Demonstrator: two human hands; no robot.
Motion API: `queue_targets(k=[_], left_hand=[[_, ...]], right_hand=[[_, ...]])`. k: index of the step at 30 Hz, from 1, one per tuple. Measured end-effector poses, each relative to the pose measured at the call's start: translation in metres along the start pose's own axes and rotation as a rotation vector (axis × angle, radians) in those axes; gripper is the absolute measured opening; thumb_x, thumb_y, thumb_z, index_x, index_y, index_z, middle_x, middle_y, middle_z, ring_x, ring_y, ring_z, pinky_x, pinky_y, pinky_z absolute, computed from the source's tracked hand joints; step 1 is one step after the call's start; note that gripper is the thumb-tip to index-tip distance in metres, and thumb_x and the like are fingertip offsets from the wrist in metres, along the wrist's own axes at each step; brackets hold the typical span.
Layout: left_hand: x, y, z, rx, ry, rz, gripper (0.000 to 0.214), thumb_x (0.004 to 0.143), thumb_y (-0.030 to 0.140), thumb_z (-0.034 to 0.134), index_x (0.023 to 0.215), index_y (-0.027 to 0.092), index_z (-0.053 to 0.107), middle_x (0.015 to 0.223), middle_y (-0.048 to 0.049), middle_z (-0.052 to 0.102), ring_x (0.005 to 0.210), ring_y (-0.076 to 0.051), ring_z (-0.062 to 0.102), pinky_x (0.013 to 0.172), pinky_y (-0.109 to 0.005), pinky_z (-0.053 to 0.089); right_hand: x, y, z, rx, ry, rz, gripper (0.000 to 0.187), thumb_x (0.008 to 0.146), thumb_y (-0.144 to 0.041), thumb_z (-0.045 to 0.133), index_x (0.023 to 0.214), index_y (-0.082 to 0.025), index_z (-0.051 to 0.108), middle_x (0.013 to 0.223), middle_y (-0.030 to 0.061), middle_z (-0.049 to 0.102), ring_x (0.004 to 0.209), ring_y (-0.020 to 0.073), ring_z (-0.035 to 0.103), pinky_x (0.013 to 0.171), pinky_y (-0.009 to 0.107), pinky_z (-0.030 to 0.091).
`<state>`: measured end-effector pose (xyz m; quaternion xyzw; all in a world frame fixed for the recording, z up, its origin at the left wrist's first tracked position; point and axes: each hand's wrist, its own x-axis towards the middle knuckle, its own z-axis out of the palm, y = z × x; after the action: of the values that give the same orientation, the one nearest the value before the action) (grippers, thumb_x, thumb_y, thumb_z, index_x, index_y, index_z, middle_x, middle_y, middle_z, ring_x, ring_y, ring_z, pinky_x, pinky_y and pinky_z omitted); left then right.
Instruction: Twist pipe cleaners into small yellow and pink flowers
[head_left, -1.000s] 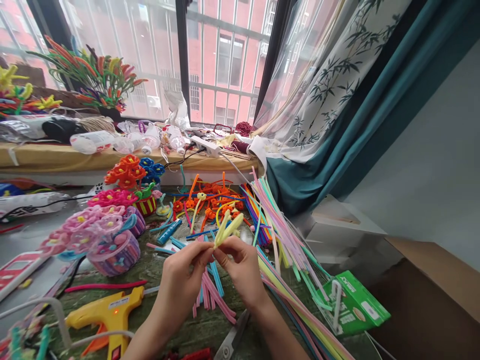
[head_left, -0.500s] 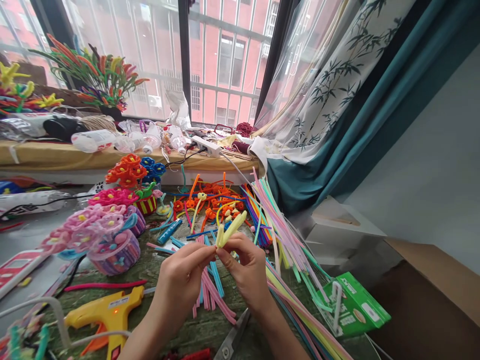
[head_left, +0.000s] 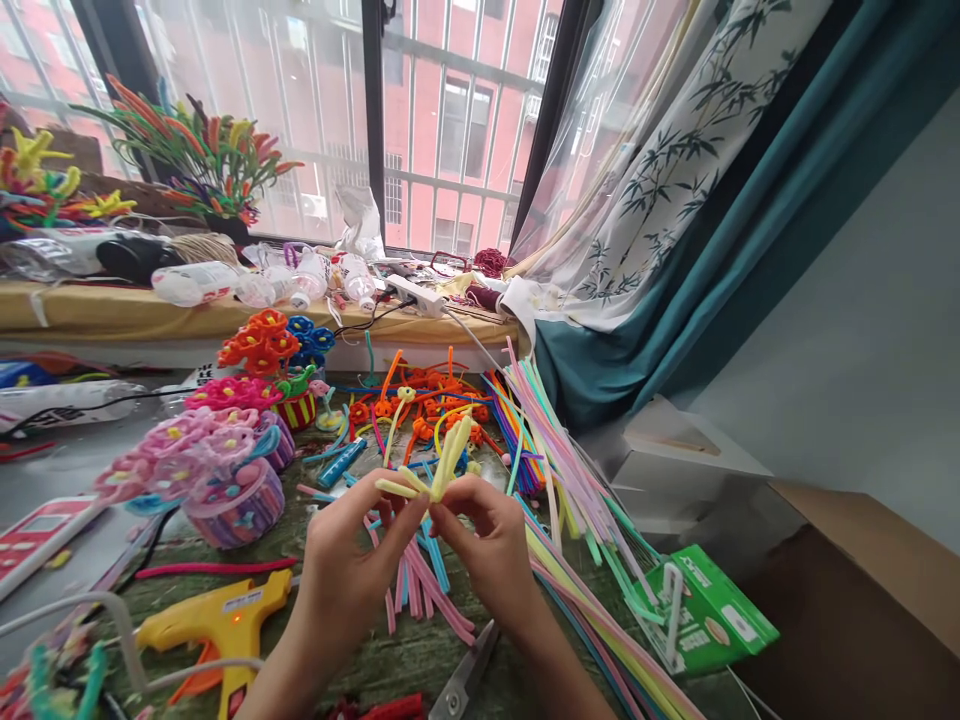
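Below the window, a wooden craft table (head_left: 397,670) carries many pink pipe cleaners (head_left: 424,590). At lower centre of the frame, the left hand (head_left: 352,560) and the right hand (head_left: 487,550) are both pinching a yellow pipe cleaner shape (head_left: 448,465), which stands up between them, and a yellow glue gun (head_left: 217,625) lies at lower left

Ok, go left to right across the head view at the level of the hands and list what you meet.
Yellow hot glue gun → left hand → yellow pipe cleaner → right hand → green box
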<state>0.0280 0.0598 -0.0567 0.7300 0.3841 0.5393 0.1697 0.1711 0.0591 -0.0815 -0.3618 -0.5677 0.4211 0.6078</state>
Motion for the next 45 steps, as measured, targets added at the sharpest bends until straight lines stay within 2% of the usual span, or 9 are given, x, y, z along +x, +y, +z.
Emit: queue_targets(k=[3,7,12,16,24,32,39,42,45], left_hand=[[0.001,-0.002,0.002,-0.140,-0.042,-0.032,0.013,0.088,0.019,0.054,0.076,0.018,0.059,0.075,-0.0014,0.062,0.073,-0.016,0.062,0.064,-0.023,0.049],[0.002,-0.001,0.000,-0.206,-0.091,-0.045,0.010,0.088,0.017,0.053,0.081,0.018,0.060,0.078,-0.0019,0.062,0.073,-0.015,0.061,0.066,-0.023,0.050],[0.003,0.000,-0.002,-0.142,-0.095,0.033,0.012,0.087,0.012,0.052,0.085,0.019,0.062,0.084,-0.0026,0.064,0.081,-0.016,0.063,0.072,-0.023,0.050],[0.004,0.002,-0.002,-0.042,-0.066,0.116,0.014,0.084,0.008,0.054,0.086,0.019,0.063,0.085,-0.0026,0.066,0.079,-0.015,0.065,0.071,-0.023,0.050],[-0.005,-0.003,-0.003,0.082,0.004,0.039,0.010,0.084,0.012,0.057,0.090,0.019,0.062,0.081,0.0005,0.069,0.072,-0.013,0.066,0.068,-0.020,0.050],[-0.004,-0.001,-0.003,0.117,0.018,0.128,0.020,0.082,0.008,0.059,0.093,0.022,0.068,0.088,-0.0010,0.071,0.080,-0.016,0.068,0.073,-0.024,0.052],[-0.004,-0.003,-0.003,0.120,0.000,0.258,0.023,0.081,0.006,0.060,0.094,0.021,0.071,0.089,-0.0018,0.072,0.078,-0.014,0.068,0.072,-0.021,0.051],[-0.004,-0.001,-0.003,0.136,0.021,0.229,0.021,0.081,0.008,0.062,0.097,0.020,0.068,0.089,-0.0017,0.073,0.077,-0.014,0.068,0.071,-0.021,0.051],[-0.002,0.001,-0.003,0.123,0.022,0.210,0.014,0.082,0.009,0.062,0.090,0.019,0.068,0.079,0.0003,0.071,0.067,-0.012,0.066,0.064,-0.021,0.051]], right_hand=[[-0.001,0.004,0.003,0.182,-0.028,0.109,0.021,0.077,-0.035,0.073,0.076,-0.016,0.063,0.066,-0.0006,0.061,0.058,0.0133,0.061,0.058,0.025,0.049],[0.000,0.006,0.005,0.274,-0.022,0.161,0.024,0.075,-0.037,0.075,0.074,-0.016,0.063,0.063,-0.0012,0.061,0.054,0.0119,0.060,0.056,0.023,0.050],[0.000,0.005,0.002,0.179,-0.035,0.089,0.020,0.078,-0.034,0.072,0.076,-0.015,0.066,0.067,-0.0005,0.060,0.057,0.0116,0.059,0.057,0.023,0.049],[0.001,0.002,0.000,0.112,-0.033,0.056,0.019,0.080,-0.033,0.069,0.073,-0.016,0.065,0.066,-0.0010,0.059,0.057,0.0116,0.058,0.057,0.023,0.048],[0.001,0.005,0.000,0.061,-0.036,0.027,0.018,0.080,-0.033,0.068,0.076,-0.016,0.065,0.069,-0.0001,0.060,0.060,0.0125,0.058,0.058,0.024,0.048],[0.002,0.001,-0.001,-0.035,-0.027,-0.002,0.014,0.081,-0.029,0.067,0.075,-0.016,0.064,0.067,0.0002,0.059,0.062,0.0132,0.055,0.061,0.025,0.046],[0.002,0.002,-0.001,-0.057,-0.020,-0.006,0.015,0.082,-0.028,0.066,0.075,-0.016,0.061,0.068,0.0002,0.058,0.063,0.0137,0.055,0.062,0.025,0.044],[0.003,0.003,-0.002,-0.051,-0.002,0.004,0.015,0.083,-0.028,0.065,0.075,-0.016,0.061,0.068,0.0002,0.057,0.063,0.0140,0.055,0.062,0.026,0.044],[0.003,0.004,-0.004,-0.054,-0.009,0.005,0.014,0.082,-0.027,0.066,0.076,-0.015,0.061,0.069,0.0004,0.058,0.064,0.0141,0.055,0.062,0.026,0.044]])
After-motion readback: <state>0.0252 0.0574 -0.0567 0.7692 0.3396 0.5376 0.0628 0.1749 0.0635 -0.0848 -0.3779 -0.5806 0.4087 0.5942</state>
